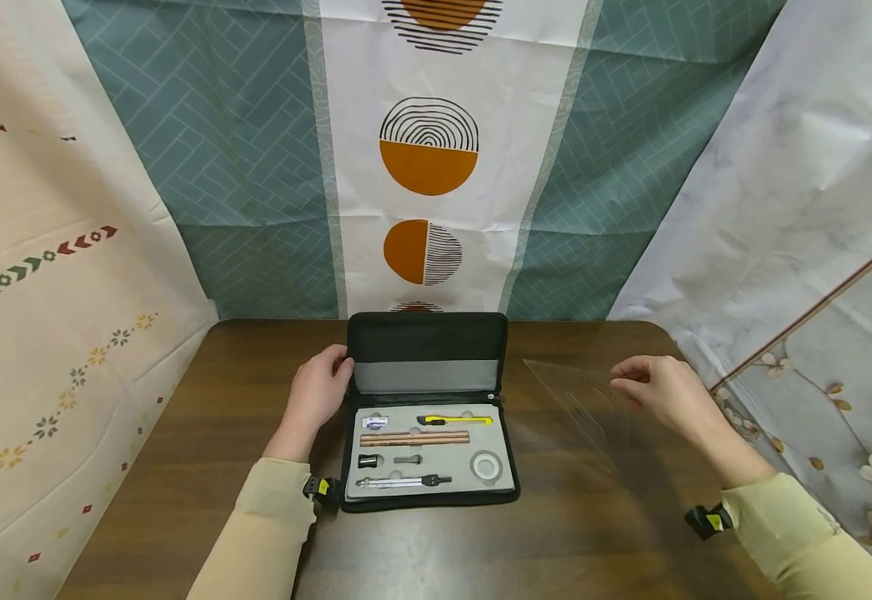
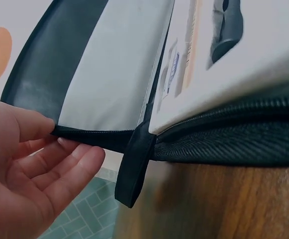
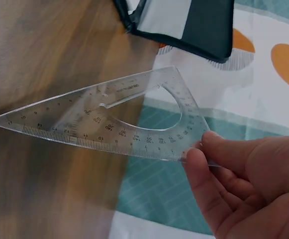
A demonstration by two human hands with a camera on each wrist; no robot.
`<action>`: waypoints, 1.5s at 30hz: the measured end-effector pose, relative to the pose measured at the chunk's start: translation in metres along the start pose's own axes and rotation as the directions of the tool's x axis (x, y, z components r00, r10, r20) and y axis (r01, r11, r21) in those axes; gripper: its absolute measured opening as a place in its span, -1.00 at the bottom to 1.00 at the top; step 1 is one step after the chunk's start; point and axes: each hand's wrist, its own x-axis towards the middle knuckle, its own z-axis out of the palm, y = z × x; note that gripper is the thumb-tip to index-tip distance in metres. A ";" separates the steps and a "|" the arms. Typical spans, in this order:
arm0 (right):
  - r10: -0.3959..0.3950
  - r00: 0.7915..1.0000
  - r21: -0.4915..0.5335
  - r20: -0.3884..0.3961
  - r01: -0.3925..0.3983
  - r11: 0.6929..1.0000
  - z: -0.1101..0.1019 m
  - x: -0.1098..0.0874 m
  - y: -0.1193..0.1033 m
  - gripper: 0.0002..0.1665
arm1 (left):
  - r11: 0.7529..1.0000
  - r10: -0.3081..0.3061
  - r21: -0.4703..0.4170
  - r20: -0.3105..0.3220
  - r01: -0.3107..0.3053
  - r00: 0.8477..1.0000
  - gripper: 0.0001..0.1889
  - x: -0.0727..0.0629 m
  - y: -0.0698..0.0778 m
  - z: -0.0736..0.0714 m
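Observation:
A black zip case (image 1: pixel 427 350) lies open on the brown table (image 1: pixel 196 433), its lid propped up at the back. Its grey tray holds a yellow cutter (image 1: pixel 454 420), two wooden pencils (image 1: pixel 415 438), a compass (image 1: pixel 403 482) and a tape roll (image 1: pixel 486 465). My left hand (image 1: pixel 318 392) pinches the lid's left edge (image 2: pixel 92 133) between thumb and fingers. To the right of the case, my right hand (image 1: pixel 657 387) pinches one corner of a clear triangular set square (image 3: pixel 109 122) and holds it above the table.
Patterned cloths hang behind and on both sides of the table. The teal and white backdrop (image 1: pixel 428 158) stands just behind the case. Bare wood lies in front of the case and to its left and right.

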 end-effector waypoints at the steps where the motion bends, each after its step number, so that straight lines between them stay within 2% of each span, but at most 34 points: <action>1: -0.007 1.000 -0.004 -0.001 0.007 1.000 -0.001 0.001 -0.002 -0.78 | 1.000 -0.001 0.002 -0.001 0.001 1.000 -0.62 0.000 0.001 0.000; 13: -0.091 0.994 -0.015 -0.055 0.090 0.996 -0.009 0.005 -0.037 -0.87 | 1.000 -0.010 0.008 0.004 0.009 1.000 -0.63 0.000 0.003 -0.002; 16: -0.133 0.986 -0.013 -0.096 0.133 0.991 -0.009 0.008 -0.046 -0.91 | 1.000 -0.014 0.007 0.003 0.014 1.000 -0.64 -0.001 0.004 -0.002; 18: -0.191 0.971 -0.026 -0.146 0.189 0.982 -0.007 0.011 -0.052 -0.91 | 1.000 -0.016 0.003 0.002 0.016 1.000 -0.64 -0.001 0.004 -0.003; 23: -0.330 0.912 -0.078 -0.244 0.320 0.944 -0.001 0.021 -0.070 -0.85 | 1.000 -0.020 -0.002 -0.002 0.020 1.000 -0.64 -0.001 0.004 -0.003; 26: -0.359 0.901 -0.076 -0.243 0.351 0.933 0.002 0.027 -0.081 -0.85 | 1.000 -0.017 -0.002 -0.002 0.017 1.000 -0.63 -0.001 0.003 -0.002; 33: -0.385 0.902 -0.031 -0.196 0.387 0.922 0.005 0.041 -0.104 -0.84 | 1.000 -0.014 -0.004 0.009 0.014 1.000 -0.61 -0.001 0.004 -0.002; 45: -0.457 0.870 -0.011 -0.185 0.463 0.886 0.017 0.059 -0.130 -0.82 | 1.000 -0.022 0.003 0.013 0.022 1.000 -0.61 -0.001 0.005 -0.003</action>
